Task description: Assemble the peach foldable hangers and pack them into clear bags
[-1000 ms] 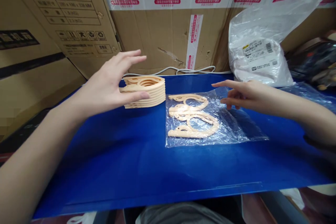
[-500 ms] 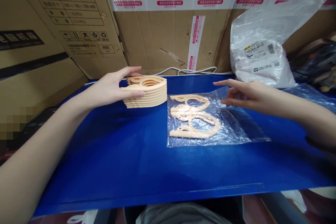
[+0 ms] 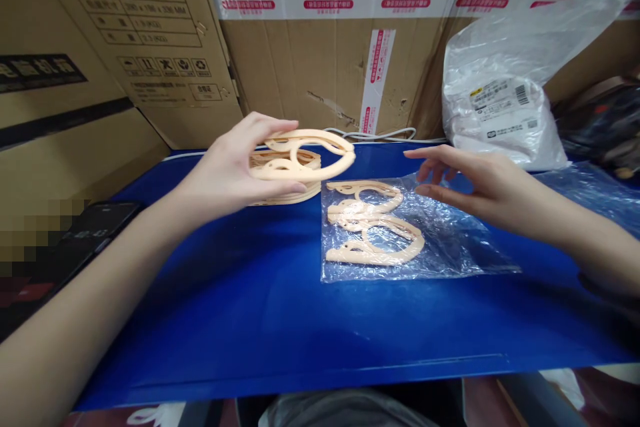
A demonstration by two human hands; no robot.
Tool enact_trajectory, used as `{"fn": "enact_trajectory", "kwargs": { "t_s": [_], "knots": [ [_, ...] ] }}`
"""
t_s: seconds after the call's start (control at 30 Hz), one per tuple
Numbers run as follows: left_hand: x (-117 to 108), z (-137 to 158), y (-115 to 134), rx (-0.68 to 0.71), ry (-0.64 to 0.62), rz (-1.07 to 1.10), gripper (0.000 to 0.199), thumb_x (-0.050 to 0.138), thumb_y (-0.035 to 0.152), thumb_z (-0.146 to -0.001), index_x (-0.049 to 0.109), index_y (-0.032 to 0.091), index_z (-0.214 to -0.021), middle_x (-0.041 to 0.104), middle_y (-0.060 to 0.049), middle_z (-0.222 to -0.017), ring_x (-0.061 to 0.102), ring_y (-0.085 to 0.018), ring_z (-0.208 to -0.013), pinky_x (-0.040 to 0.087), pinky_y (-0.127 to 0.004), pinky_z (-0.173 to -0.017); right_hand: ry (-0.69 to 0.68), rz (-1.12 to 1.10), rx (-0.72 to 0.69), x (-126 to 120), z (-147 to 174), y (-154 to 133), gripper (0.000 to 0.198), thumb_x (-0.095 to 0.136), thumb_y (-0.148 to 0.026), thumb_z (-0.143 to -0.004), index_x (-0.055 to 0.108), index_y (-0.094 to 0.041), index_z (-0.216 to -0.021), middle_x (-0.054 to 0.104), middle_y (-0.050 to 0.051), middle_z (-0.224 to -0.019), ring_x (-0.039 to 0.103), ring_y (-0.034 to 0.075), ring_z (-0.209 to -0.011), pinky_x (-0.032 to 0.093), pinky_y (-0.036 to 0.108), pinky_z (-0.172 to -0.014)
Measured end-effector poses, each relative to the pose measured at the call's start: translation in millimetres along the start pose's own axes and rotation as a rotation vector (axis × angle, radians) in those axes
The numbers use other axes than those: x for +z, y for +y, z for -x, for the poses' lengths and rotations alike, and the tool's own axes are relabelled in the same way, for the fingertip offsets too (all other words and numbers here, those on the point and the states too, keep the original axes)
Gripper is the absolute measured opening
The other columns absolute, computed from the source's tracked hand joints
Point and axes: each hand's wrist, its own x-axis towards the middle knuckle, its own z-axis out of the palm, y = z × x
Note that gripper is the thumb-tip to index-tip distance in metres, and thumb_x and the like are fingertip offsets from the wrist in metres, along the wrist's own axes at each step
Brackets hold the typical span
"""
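My left hand (image 3: 235,163) pinches a cream plastic folding hanger (image 3: 315,174), folded flat, between thumb and fingers. It is raised just over a stack of matching folded hangers (image 3: 313,191), which it partly hides. To the right of the stack, a clear plastic bag (image 3: 455,250) lies flat with folded hangers (image 3: 350,256) side by side inside. Over the bag's right part hovers my right hand (image 3: 485,180), holding nothing, its index finger and thumb apart and the other fingers curled.
Cardboard boxes (image 3: 290,73) stand behind the blue table surface (image 3: 280,320). A white plastic package (image 3: 505,127) sits at the back right, with more clear plastic (image 3: 595,190) near it. A white cable (image 3: 380,136) runs along the back; a phone (image 3: 100,227) lies at left.
My left hand has lifted a hanger off the stack and moved it up and to the right. My right hand stays nearly in place above the bag.
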Motion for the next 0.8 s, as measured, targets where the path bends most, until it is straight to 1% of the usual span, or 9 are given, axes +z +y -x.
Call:
{"fn": "enact_trajectory", "kwargs": {
  "t_s": [0.07,0.13,0.2,0.33,0.5,0.6,0.67,0.73,0.8],
  "knots": [
    [12,3,19,0.086,0.000,0.010,0.073,0.070,0.062,-0.076,0.051,0.021,-0.133,0.055,-0.006,-0.126,0.055,-0.027,-0.116,0.043,-0.042,-0.104,0.076,-0.019,-0.075,3,1,-13,0.053,0.051,-0.053,-0.091,0.047,-0.030,-0.139,0.057,0.010,-0.124,0.058,0.030,-0.107,0.048,0.044,-0.087],
    [27,8,38,0.192,-0.004,0.011,0.069,0.072,0.053,-0.079,0.049,0.018,-0.134,0.055,-0.009,-0.127,0.052,-0.026,-0.120,0.043,-0.041,-0.105,0.128,-0.043,-0.176,7,4,-26,0.062,0.058,-0.053,-0.088,0.041,-0.032,-0.143,0.048,0.009,-0.137,0.050,0.032,-0.121,0.045,0.047,-0.098],
    [40,14,52,0.258,-0.036,0.039,0.066,0.073,0.044,-0.081,0.046,0.017,-0.135,0.054,-0.012,-0.129,0.049,-0.026,-0.123,0.042,-0.041,-0.106,0.116,-0.059,-0.264,11,7,-37,0.074,0.065,-0.053,-0.084,0.033,-0.033,-0.147,0.044,0.009,-0.142,0.044,0.033,-0.129,0.042,0.048,-0.104],
    [57,22,65,0.292,-0.017,0.089,0.059,0.072,0.040,-0.083,0.045,0.016,-0.130,0.055,-0.012,-0.127,0.051,-0.026,-0.120,0.043,-0.042,-0.104,0.080,0.006,-0.330,19,11,-50,0.075,0.065,-0.053,-0.085,0.031,-0.033,-0.149,0.048,0.010,-0.140,0.048,0.033,-0.126,0.046,0.047,-0.098],
    [61,23,62,0.276,0.019,0.108,0.079,0.075,0.040,-0.080,0.032,0.017,-0.142,0.050,-0.012,-0.139,0.046,-0.025,-0.129,0.037,-0.042,-0.112,0.134,0.017,-0.371,21,9,-49,0.073,0.065,-0.048,-0.086,0.034,-0.026,-0.147,0.056,0.011,-0.130,0.057,0.030,-0.112,0.052,0.045,-0.090],
    [59,23,59,0.235,-0.015,0.087,0.090,0.073,0.046,-0.081,0.022,0.015,-0.149,0.034,-0.014,-0.151,0.032,-0.026,-0.141,0.031,-0.041,-0.118,0.091,-0.019,-0.319,10,7,-33,0.073,0.066,-0.045,-0.084,0.034,-0.027,-0.148,0.056,0.010,-0.129,0.057,0.030,-0.112,0.051,0.050,-0.094],
    [56,23,56,0.216,-0.053,0.059,0.093,0.069,0.049,-0.083,0.017,0.014,-0.151,0.025,-0.014,-0.157,0.024,-0.026,-0.145,0.026,-0.041,-0.120,0.091,-0.047,-0.211,-4,7,-12,0.076,0.068,-0.043,-0.081,0.034,-0.028,-0.148,0.052,0.009,-0.136,0.055,0.031,-0.118,0.052,0.048,-0.096],
    [53,22,52,0.209,-0.121,0.037,0.086,0.062,0.051,-0.088,0.017,0.013,-0.151,0.024,-0.013,-0.158,0.022,-0.025,-0.147,0.024,-0.040,-0.121,0.077,-0.107,-0.076,-20,10,15,0.079,0.069,-0.042,-0.079,0.034,-0.029,-0.148,0.049,0.008,-0.142,0.050,0.032,-0.127,0.055,0.043,-0.093],
    [53,22,49,0.211,-0.199,0.032,0.074,0.056,0.050,-0.093,0.024,0.014,-0.150,0.029,-0.012,-0.157,0.026,-0.024,-0.145,0.026,-0.038,-0.120,0.044,-0.133,0.065,-35,13,41,0.077,0.070,-0.048,-0.078,0.038,-0.029,-0.146,0.054,0.010,-0.136,0.050,0.032,-0.128,0.055,0.041,-0.093]
  ]
}}
